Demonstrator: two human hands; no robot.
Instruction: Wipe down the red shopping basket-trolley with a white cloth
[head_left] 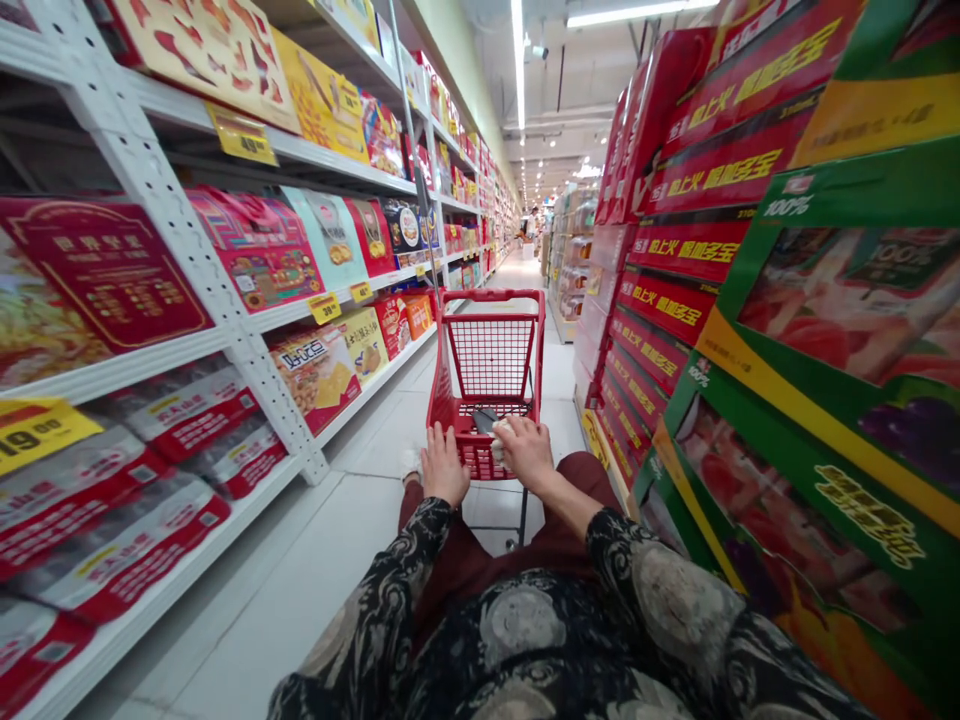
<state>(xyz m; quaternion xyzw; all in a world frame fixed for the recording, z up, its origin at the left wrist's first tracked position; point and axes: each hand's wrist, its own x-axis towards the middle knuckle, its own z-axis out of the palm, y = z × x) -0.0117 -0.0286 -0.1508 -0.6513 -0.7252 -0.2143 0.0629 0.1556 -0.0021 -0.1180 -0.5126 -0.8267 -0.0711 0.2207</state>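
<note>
In front of me stands a red plastic shopping cart (491,300) with a mesh front panel. My left hand (445,468) lies over the left part of its near rim, fingers bent over the edge. On the right part of the same rim is my right hand (527,452), its fingers curled down. A crumpled white thing (500,428), like a tissue, shows under those fingers. Inside the basket lies a dark flat object (484,421), partly hidden by the right hand; its kind is unclear.
White shelves (285,318) with boxed foods and packs of bottles (150,540) line the left side. Stacked red drink cartons (667,255) and green juice boxes (832,400) rise close on the right. The tiled aisle (517,268) runs straight ahead, with a person (533,222) far off.
</note>
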